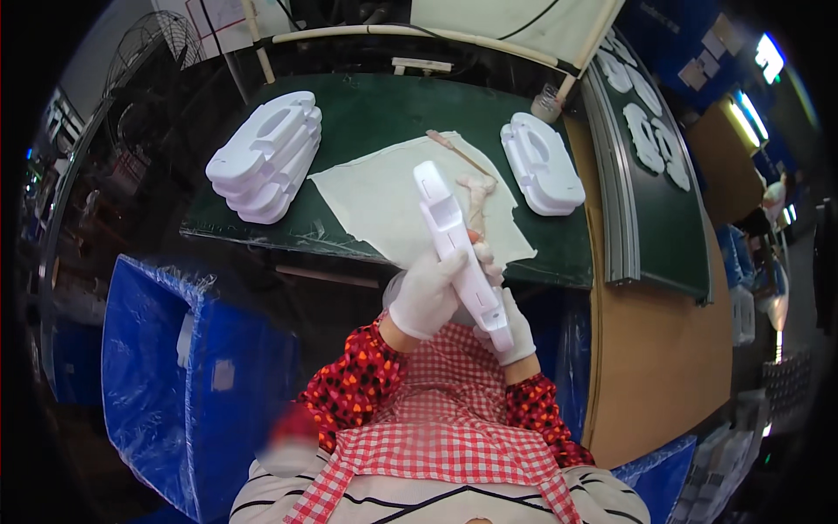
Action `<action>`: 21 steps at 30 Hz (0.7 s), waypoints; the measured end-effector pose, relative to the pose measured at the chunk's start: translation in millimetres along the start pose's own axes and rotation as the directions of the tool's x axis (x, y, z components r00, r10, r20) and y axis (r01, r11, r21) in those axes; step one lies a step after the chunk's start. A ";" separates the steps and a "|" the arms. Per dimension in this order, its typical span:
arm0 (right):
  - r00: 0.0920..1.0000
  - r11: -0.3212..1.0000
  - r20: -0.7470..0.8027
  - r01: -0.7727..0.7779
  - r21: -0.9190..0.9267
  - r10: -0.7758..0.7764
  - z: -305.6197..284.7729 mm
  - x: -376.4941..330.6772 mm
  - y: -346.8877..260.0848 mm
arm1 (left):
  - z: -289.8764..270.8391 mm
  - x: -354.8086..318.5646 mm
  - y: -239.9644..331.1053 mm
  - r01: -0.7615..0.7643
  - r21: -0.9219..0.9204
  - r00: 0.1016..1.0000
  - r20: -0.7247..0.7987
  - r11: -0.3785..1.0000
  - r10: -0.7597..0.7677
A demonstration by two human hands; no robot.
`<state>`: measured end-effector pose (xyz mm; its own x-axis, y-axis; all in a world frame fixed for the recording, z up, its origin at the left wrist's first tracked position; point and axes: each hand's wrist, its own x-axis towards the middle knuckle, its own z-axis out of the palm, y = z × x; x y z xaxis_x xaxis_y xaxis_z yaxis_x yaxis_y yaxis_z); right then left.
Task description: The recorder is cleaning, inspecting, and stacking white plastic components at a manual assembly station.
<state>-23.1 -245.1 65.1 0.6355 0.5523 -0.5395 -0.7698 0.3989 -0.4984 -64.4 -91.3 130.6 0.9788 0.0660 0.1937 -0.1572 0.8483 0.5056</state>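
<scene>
Both my hands, in white gloves, hold a white moulded plastic part (450,229) edge-on in front of my apron. Its narrow side, with slots and a notch, faces up. My left hand (425,295) grips the part's near left side, thumb on top. Around the lower right side wraps my right hand (513,330), its fingers partly hidden behind the part. Beneath and beyond lies a pale cloth (375,188) on the green table (384,105). On the cloth rest a thin stick-like tool (461,152) and a crumpled pale strip (477,199).
A stack of white moulded parts (266,157) stands at the table's left, a shorter stack (543,166) at the right. By the far right corner is a jar (547,105). Blue lined bins (148,349) stand near left. Flat white pieces (646,140) lie on a conveyor (672,210).
</scene>
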 end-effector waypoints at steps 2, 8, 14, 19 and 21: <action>0.998 0.999 -0.065 -0.025 0.038 0.027 -1.0 2.7 -1.3 | -1.6 3.0 -7.9 -0.012 -0.030 0.999 -0.049 0.999 0.010; 0.998 0.998 0.043 -0.041 -0.042 0.043 -37.8 13.9 0.6 | 6.7 8.4 -19.5 -0.008 0.120 0.996 -0.082 0.993 0.018; 0.995 0.997 0.076 -0.067 -0.025 0.069 -51.6 24.7 3.9 | 10.5 12.2 -21.6 -0.014 0.172 0.991 -0.128 0.985 0.036; 0.995 0.995 0.006 -0.102 -0.016 0.102 -43.8 23.2 4.2 | 7.9 13.9 -23.7 -0.032 0.155 0.985 -0.161 0.987 0.058; 0.996 0.995 0.027 -0.089 -0.042 0.090 -46.0 23.3 4.5 | 7.4 14.7 -23.2 -0.037 0.150 0.983 -0.174 0.988 0.063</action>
<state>-9.0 -264.2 19.1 0.5620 0.6051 -0.5639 -0.8198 0.3169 -0.4769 -47.4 -113.9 128.0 0.9748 0.2096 0.0758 -0.2109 0.7572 0.6182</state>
